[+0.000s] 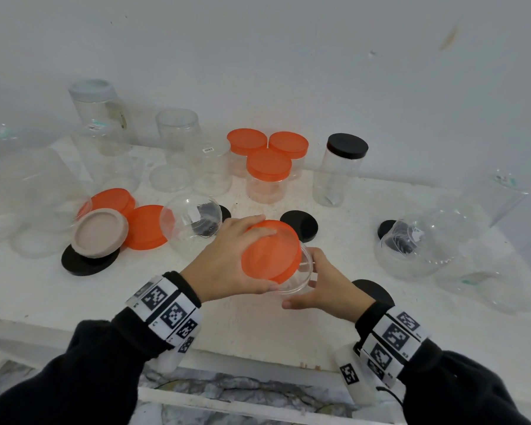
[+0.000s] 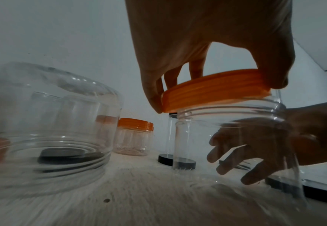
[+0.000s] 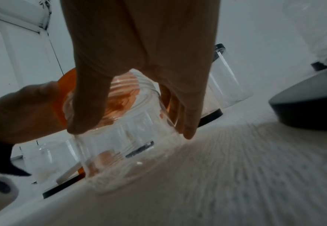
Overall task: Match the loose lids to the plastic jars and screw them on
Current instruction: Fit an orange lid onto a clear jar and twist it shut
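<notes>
From the head view, the left hand (image 1: 227,259) is curling its grip round the rim of an orange lid (image 1: 270,251), which is sitting tilted on the mouth of a clear jar (image 1: 301,277) at the middle of the white tabletop (image 1: 258,326). The right hand (image 1: 325,286) is wrapping the jar's side from 4 o'clock. At 12 o'clock of the jar, three orange-lidded jars (image 1: 269,173) are standing together, with a tall black-lidded jar (image 1: 339,170) at 1 o'clock. Loose orange lids (image 1: 144,231), a beige lid (image 1: 100,233) and black lids (image 1: 299,225) are lying around from 9 to 12 o'clock. Small stickers are showing on several clear jars; their print is too small to read. Square black-and-white coded markers are banding both wrists.

From the left wrist view, the fingers (image 2: 153,94) are pinching the lid (image 2: 212,90), which is resting crooked over the jar's (image 2: 236,137) threaded neck. The right hand (image 2: 255,145) is showing through the clear wall.

From the right wrist view, the thumb and fingers (image 3: 189,119) are clasping the jar (image 3: 131,145), which is tilting on the tabletop (image 3: 236,168). No writing is legible.
</notes>
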The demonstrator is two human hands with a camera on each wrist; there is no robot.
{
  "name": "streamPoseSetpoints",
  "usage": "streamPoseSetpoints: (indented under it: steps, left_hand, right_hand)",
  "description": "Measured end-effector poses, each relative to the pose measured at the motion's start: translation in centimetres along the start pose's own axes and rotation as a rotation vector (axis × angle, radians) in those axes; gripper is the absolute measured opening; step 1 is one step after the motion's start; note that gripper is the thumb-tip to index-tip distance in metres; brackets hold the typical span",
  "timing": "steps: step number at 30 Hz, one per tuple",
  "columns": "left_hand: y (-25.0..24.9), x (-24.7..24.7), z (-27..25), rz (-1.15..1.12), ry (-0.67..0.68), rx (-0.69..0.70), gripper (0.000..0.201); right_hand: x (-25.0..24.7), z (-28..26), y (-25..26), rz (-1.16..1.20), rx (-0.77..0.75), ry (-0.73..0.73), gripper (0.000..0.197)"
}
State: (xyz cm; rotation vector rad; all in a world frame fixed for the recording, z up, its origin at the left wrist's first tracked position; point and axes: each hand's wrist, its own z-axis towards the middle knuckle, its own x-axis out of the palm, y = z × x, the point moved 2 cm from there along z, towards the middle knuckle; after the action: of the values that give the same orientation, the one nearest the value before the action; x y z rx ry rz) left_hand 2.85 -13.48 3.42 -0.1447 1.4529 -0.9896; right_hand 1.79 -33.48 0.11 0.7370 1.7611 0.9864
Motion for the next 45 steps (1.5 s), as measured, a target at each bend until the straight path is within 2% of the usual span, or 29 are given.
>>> streamPoseSetpoints:
  steps: [8,17,20,22,24,26,29,34,38,45]
  left_hand:
    - [-0.6,0.9,1.6,0.131,0.145,0.054,0.094]
    - [-0.4,1.3,1.5,0.139,0.150,0.110,0.096]
    - [0.0,1.3,1.2,0.042,0.190,0.051,0.109]
    - [0.7,1.2,0.9,-0.067,0.211,-0.036,0.120]
    - [1.5,1.1,0.7,-0.190,0.225,-0.144,0.123]
    - [2.1,1.1,0.5,-0.277,0.265,-0.206,0.119]
    - [2.7,1.5,0.6,-0.365,0.314,-0.219,0.109]
    - [3.5,2.4,0.7,-0.510,0.285,-0.260,0.098]
    - [3.7,2.5,0.8,-0.494,0.251,-0.254,0.095]
    - [4.2,2.6,0.8,-0.502,0.238,-0.250,0.097]
  right_hand:
    - [0.4,0.0,0.1,-0.022,-0.032,-0.027,0.087]
    - [0.4,0.0,0.2,-0.046,-0.029,-0.024,0.090]
    - [0.1,-0.1,0.4,-0.067,-0.027,0.036,0.098]
    - [-0.6,-0.2,1.1,-0.103,-0.033,0.058,0.108]
    - [-1.5,-0.3,2.3,-0.178,-0.063,0.054,0.117]
    - [-2.1,-0.3,4.1,-0.313,-0.131,0.061,0.116]
    - [-2.0,-0.3,7.0,-0.648,-0.215,0.131,0.105]
    - [-0.6,0.8,9.2,-1.041,-0.187,0.255,0.104]
    - [-0.3,1.7,10.0,-1.126,-0.181,0.285,0.095]
    - [-0.5,1.8,10.1,-1.130,-0.239,0.368,0.098]
